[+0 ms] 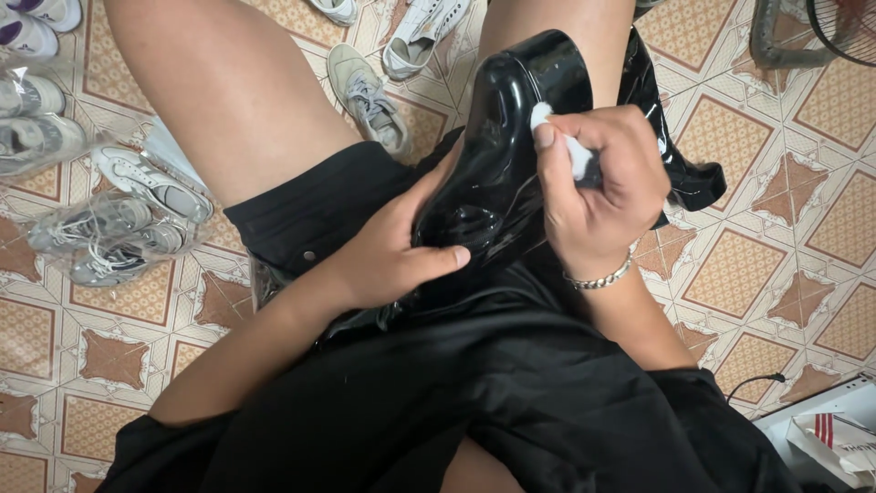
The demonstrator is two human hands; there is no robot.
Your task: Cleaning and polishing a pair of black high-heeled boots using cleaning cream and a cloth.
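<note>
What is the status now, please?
Left hand steadies black boot. Right hand presses white wipe on it. Sneakers on floor, well apart.

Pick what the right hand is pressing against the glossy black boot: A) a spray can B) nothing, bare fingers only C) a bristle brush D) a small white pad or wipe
D: the right hand pinches a small white pad between its fingers and presses it onto the glossy black boot, while the left hand steadies the boot from below.
</note>
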